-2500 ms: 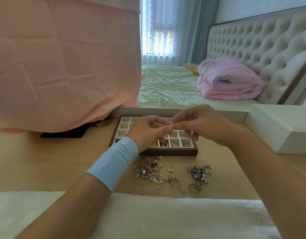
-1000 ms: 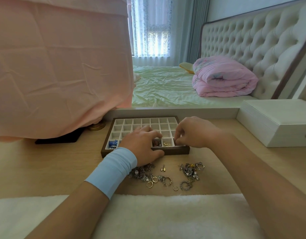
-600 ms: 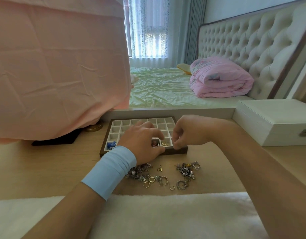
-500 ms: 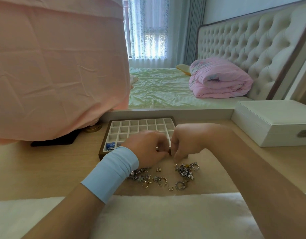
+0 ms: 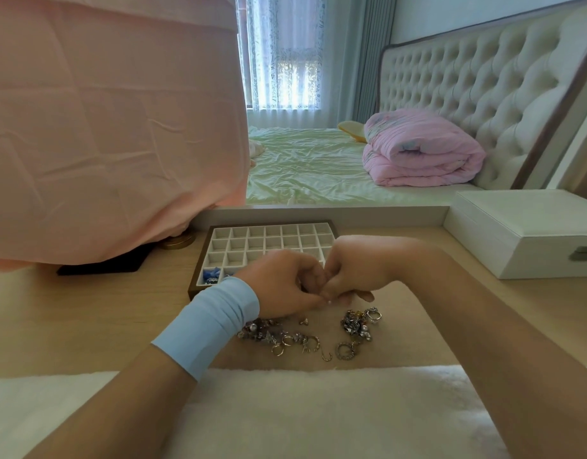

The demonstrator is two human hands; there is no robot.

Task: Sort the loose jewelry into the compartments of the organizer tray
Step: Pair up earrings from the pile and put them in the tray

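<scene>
Lying loose on the surface [image 5: 86, 309], the jewelry [image 5: 355, 323] sits in two clusters just before the near edge of the organizer tray [image 5: 272, 236]. Above it the left hand [image 5: 282, 288] and right hand [image 5: 356, 268] meet, fingers [image 5: 312, 276] curled, tips touching; whether they pinch a piece cannot be told.

Left hand [image 5: 282, 286] and right hand [image 5: 355, 270] have left the tray's [image 5: 255, 241] front compartments and drawn back over its near edge. Curled fingers now meet, just above the loose jewelry [image 5: 355, 321]. Anything pinched: not discernible.
</scene>
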